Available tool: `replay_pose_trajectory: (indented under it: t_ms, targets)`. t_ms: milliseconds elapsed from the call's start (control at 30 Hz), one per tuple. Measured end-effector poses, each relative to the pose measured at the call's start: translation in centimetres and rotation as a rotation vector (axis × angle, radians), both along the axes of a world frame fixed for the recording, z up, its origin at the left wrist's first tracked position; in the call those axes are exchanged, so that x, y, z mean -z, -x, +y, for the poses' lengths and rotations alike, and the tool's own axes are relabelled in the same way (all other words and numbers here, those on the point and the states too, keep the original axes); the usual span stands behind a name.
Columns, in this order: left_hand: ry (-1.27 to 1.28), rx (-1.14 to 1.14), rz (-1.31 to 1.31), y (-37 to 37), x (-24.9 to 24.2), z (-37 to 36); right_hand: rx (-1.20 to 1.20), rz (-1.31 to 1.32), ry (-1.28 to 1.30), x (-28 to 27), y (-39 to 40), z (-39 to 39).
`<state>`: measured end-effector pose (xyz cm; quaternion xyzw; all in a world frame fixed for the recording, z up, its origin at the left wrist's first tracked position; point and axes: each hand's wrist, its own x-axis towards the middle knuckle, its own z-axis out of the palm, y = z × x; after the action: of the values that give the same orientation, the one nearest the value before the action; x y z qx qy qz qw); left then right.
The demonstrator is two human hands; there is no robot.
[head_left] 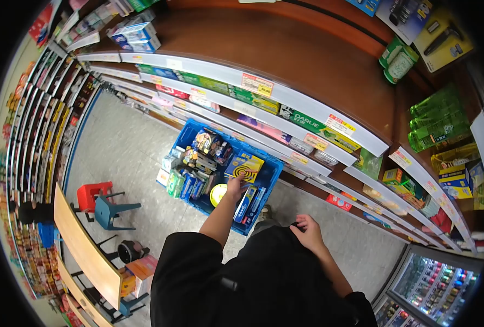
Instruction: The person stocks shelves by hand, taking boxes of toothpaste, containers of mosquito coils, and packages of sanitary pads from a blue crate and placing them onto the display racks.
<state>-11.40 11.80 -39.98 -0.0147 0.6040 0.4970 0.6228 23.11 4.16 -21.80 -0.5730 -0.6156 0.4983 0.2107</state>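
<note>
My left hand [235, 186] reaches down into a blue plastic crate [268, 175] on the shop floor and grips a blue and yellow box with a spiral print [244, 165]. The crate holds several packaged goods, among them green and blue boxes [183, 184] and a round yellow tin [218, 194]. My right hand [307, 231] rests against my dark clothing at waist height, its fingers curled on the fabric.
Curved wooden shelves [263, 92] with toothpaste boxes and price tags stand right behind the crate. A red stool [92, 195] and a blue-grey stool [109, 210] stand on the floor at left, beside a wooden table [84, 250]. A drinks cooler [432, 289] is at lower right.
</note>
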Motion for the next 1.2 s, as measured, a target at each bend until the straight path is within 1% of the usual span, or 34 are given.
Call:
replay_pose_trajectory:
  t_ms: [67,100,133,167,200,300,333,400,433,533,567,633,667,700,767,800,867,933,1000,1033,1067,1100,1133,1167,1200]
  targets:
    - [-0.021,0.033,0.009,0.4,3.7,1.2,0.057,0.008,0.01,0.5,-0.3,-0.5]
    - [0.009,0.011,0.012,0.9,6.8,1.6,0.084,0.011,0.018,0.6,-0.6,-0.9]
    - [0.04,-0.013,0.017,0.7,7.7,1.9,0.093,-0.009,0.014,0.3,-0.7,-1.0]
    - [0.065,0.006,0.194,0.1,8.5,2.0,0.102,-0.028,0.01,-0.1,-0.8,-1.1]
    - [0.124,0.056,0.288,-0.2,9.3,2.3,0.109,-0.046,0.003,-0.4,-0.9,-1.1]
    - [0.289,0.192,0.583,0.4,11.4,3.4,0.164,0.005,0.029,0.4,-1.7,-1.7]
    - [0.298,0.206,0.52,0.5,11.2,3.5,0.17,0.002,0.025,0.5,-1.9,-1.8]
    - [0.322,0.229,0.398,0.9,9.3,3.7,0.178,0.001,0.022,0.7,-2.3,-2.2]
    - [0.376,0.224,0.382,0.6,6.1,3.7,0.169,-0.007,0.017,0.5,-2.5,-2.3]
    - [0.323,0.32,0.286,2.3,6.5,3.1,0.146,-0.03,-0.053,-0.4,-3.4,-1.5]
    - [0.378,0.276,0.298,2.5,6.4,3.0,0.148,-0.04,-0.101,-0.6,-4.2,-1.2]
    - [0.298,0.221,0.811,2.6,7.3,2.5,0.186,-0.071,-0.188,-2.1,-5.6,-0.5]
    - [0.245,0.179,1.064,1.9,6.8,2.7,0.231,-0.074,-0.257,-2.6,-6.7,0.1]
    - [0.11,0.14,1.065,1.1,6.3,2.8,0.275,-0.076,-0.326,-3.0,-8.2,0.6]
    - [-0.158,0.057,1.058,-0.7,1.5,2.3,0.365,-0.101,-0.507,-4.0,-11.3,1.7]
    - [-0.281,0.098,1.049,-2.2,-0.2,2.1,0.421,-0.132,-0.625,-4.9,-13.4,2.3]
    - [-0.448,0.224,1.052,-7.1,-5.0,1.3,0.54,-0.178,-0.816,-7.7,-17.3,3.1]
    - [-0.426,0.501,1.0,-11.3,-4.5,0.0,0.67,-0.203,-0.957,-11.2,-21.4,3.7]
    - [-0.413,0.878,1.015,-15.9,-3.8,-2.2,0.74,-0.299,-1.196,-13.7,-26.4,4.6]
    - [-0.33,1.127,1.054,-18.4,-3.4,-3.4,0.789,-0.303,-1.245,-15.3,-28.6,5.0]
    - [-0.299,1.371,0.944,-20.2,-2.1,-4.7,0.837,-0.302,-1.294,-16.8,-30.7,5.4]
    - [-0.325,1.526,0.991,-21.4,3.3,-6.7,0.88,-0.317,-1.327,-18.0,-32.9,5.9]
    - [-0.239,1.701,0.964,-23.3,2.4,-8.6,0.92,-0.328,-1.357,-19.1,-35.1,6.3]
    - [-0.2,1.952,0.979,-24.3,6.2,-10.0,0.91,-0.384,-1.369,-20.7,-37.1,6.8]
    - [-0.149,1.845,0.978,-25.3,6.1,-11.0,0.895,-0.437,-1.38,-22.6,-38.9,7.2]
